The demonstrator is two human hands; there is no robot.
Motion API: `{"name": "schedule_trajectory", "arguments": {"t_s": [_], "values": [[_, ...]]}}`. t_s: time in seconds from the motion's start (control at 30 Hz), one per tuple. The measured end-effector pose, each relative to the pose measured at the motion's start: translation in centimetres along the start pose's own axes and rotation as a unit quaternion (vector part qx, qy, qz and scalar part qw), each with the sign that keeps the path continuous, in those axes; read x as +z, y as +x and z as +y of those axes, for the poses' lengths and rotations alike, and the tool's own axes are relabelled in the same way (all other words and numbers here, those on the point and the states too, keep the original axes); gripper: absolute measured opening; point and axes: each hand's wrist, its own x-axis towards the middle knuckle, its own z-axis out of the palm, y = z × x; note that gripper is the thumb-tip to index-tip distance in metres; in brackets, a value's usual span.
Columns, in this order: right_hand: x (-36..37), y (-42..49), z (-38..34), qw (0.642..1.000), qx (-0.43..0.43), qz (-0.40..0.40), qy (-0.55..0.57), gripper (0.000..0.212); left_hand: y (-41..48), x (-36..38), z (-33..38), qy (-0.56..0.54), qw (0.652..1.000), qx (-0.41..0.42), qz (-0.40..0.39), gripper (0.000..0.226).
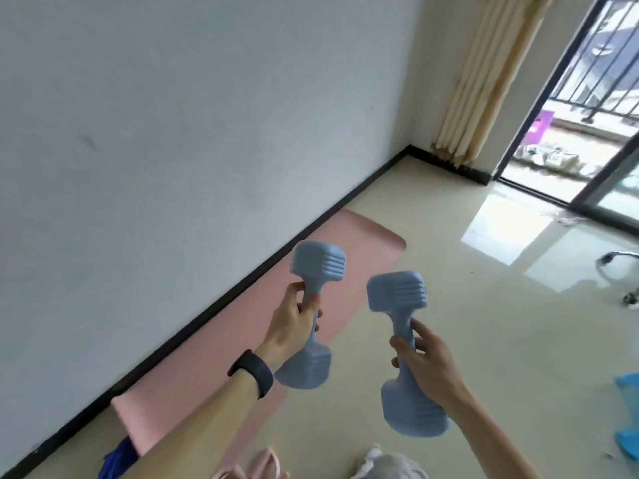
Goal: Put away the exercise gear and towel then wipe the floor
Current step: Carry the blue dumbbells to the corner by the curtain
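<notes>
Both dumbbells are held near-upright: left hand (pixel 294 319) grips left dumbbell (pixel 318 262) above the mat (pixel 366 243), right hand (pixel 427 363) grips right dumbbell (pixel 396 292) alongside.

Glossy cream tiled floor (pixel 484 340). 1 pink mat (pixel 373 243) lies flat at 7 o'clock, alongside the black skirting. 1 chrome chair base (pixel 619 259) stands at 3 o'clock.
</notes>
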Motion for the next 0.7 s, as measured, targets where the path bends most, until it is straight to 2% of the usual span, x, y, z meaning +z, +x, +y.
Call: {"name": "schedule_trajectory", "arguments": {"t_s": [0.3, 0.47, 0.6, 0.7], "values": [[-13.2, 3.2, -3.4, 0.976, -0.035, 0.173, 0.129, 0.013, 7.2, 10.5, 11.8, 0.025, 0.984, 0.131, -0.12, 0.013], [-23.7, 9.2, -3.5, 0.968, -0.07, 0.212, 0.117, 0.011, 13.5, 19.9, 19.6, 0.001, 0.973, 0.177, -0.148, 0.015], [-31.7, 13.9, -2.6, 0.962, -0.077, 0.238, 0.112, 0.017, 18.1, 26.9, 26.2, -0.021, 0.973, 0.173, -0.149, 0.027], [-37.1, 17.1, -2.4, 0.957, -0.078, 0.259, 0.108, 0.019, 21.3, 31.0, 30.2, -0.041, 0.971, 0.181, -0.152, 0.027]]}}
